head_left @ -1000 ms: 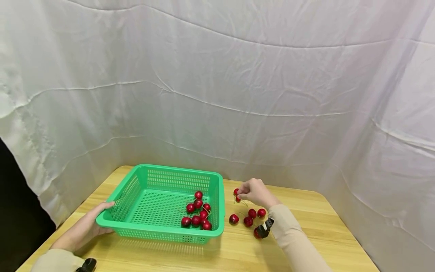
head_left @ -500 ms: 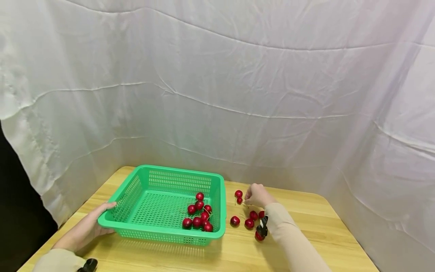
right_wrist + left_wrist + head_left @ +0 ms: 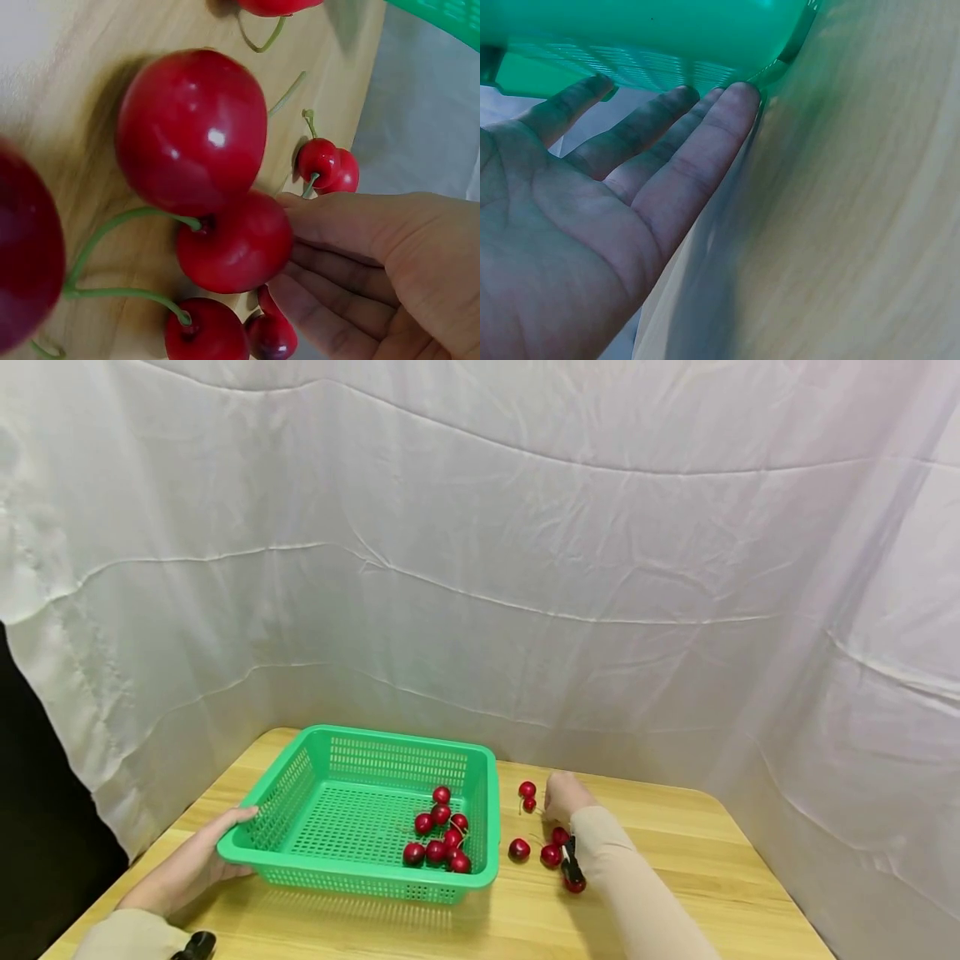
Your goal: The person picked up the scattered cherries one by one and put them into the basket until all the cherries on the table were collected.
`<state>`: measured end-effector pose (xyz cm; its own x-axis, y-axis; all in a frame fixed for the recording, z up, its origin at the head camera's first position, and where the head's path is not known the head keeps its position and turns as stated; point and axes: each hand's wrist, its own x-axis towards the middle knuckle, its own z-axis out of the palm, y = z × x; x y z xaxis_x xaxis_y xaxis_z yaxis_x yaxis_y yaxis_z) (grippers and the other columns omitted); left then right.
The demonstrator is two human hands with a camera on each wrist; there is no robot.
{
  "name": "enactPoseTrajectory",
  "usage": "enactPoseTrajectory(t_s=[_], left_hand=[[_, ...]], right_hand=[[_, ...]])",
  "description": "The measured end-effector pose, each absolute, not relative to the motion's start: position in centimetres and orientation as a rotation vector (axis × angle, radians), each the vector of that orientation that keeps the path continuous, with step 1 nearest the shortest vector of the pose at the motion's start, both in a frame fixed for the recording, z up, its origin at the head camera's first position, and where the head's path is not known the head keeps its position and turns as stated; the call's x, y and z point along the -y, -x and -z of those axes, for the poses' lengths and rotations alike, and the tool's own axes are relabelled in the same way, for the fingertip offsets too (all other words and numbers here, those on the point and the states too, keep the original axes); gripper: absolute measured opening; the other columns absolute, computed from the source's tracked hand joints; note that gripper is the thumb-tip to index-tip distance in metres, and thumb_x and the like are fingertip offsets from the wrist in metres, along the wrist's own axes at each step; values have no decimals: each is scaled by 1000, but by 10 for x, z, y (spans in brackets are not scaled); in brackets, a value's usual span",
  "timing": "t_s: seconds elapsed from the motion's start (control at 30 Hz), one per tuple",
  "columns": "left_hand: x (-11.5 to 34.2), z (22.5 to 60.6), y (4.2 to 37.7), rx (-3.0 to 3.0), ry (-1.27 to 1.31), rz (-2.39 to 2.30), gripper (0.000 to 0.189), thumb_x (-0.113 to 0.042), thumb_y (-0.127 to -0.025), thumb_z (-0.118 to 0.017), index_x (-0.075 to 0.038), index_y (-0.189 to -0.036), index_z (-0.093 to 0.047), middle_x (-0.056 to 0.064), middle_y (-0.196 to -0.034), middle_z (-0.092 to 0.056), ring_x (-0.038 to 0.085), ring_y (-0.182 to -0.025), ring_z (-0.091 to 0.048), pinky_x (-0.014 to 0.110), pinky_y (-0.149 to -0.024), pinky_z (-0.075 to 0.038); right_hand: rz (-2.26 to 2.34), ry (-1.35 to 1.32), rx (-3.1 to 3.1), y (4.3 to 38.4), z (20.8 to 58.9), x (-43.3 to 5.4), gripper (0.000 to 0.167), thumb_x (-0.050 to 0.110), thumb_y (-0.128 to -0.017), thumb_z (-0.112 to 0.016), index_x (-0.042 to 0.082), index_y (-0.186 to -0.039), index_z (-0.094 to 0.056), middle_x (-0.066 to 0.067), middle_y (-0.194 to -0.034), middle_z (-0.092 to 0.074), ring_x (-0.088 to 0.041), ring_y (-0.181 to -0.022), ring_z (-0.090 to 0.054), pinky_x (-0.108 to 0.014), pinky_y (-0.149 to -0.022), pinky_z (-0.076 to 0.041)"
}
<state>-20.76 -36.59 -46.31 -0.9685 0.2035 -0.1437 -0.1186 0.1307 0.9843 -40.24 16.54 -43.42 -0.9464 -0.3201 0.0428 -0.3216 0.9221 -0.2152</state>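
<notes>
In the head view my left hand (image 3: 187,864) holds the near left corner of a green plastic basket (image 3: 360,868), thumb over the rim. Its extended fingers (image 3: 686,176) touch the outer wall in the left wrist view. Several red cherries (image 3: 435,852) lie in the basket's right part. To the right of it, my right hand (image 3: 567,797) is low over the table among loose cherries. In the right wrist view its fingertips are hidden behind a cherry (image 3: 236,241), beside the stem of another cherry (image 3: 319,161); whether they pinch anything is hidden.
More stemmed cherries lie on the wooden table (image 3: 675,860), such as one cherry (image 3: 519,850) near the basket's right side and another cherry (image 3: 574,883) by the right wrist's black strap. White cloth (image 3: 480,568) hangs behind the table.
My right hand has moved right and slightly down, off the two far cherries, which stay on the table. The left hand and basket keep their places apart from a slight view shift.
</notes>
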Motion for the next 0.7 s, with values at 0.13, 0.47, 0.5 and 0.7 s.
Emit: enactPoseTrajectory(t_s=[0.13, 0.47, 0.5, 0.7], left_hand=[[365, 463, 207, -2166, -83, -1923, 78, -45, -117, -24, 8, -167, 5, 39, -163, -24, 7, -120, -62, 37, -102, -54], [365, 461, 208, -2171, -78, -1914, 78, -44, -117, -23, 9, -167, 6, 42, -163, -22, 7, -120, -60, 39, -102, -55], [366, 461, 208, -2172, -91, -1909, 78, -43, -118, -22, 9, -167, 7, 41, -162, -25, 7, -120, -61, 38, -101, -55], [368, 463, 209, -2177, -132, -1894, 78, -43, -118, -22, 11, -166, 4, 31, -154, -43, 8, -119, -65, 36, -101, -55]], right_hand=[[-296, -525, 3055, 405, 438, -164, 29, -1, -74, -91, 9, -61, -67, 1, -64, -65, -15, -60, -58, -28, -58, -51], [-197, -519, 2995, 417, 448, -164, 32, 2, -69, -94, 10, -58, -64, 0, -63, -64, -17, -61, -55, -31, -61, -52], [-183, -518, 2986, 418, 449, -164, 33, 3, -69, -94, 10, -58, -64, -1, -64, -64, -17, -61, -56, -33, -62, -54], [-113, -499, 2966, 417, 450, -162, 33, 7, -71, -97, 10, -59, -65, -3, -68, -65, -19, -67, -59, -39, -71, -61]])
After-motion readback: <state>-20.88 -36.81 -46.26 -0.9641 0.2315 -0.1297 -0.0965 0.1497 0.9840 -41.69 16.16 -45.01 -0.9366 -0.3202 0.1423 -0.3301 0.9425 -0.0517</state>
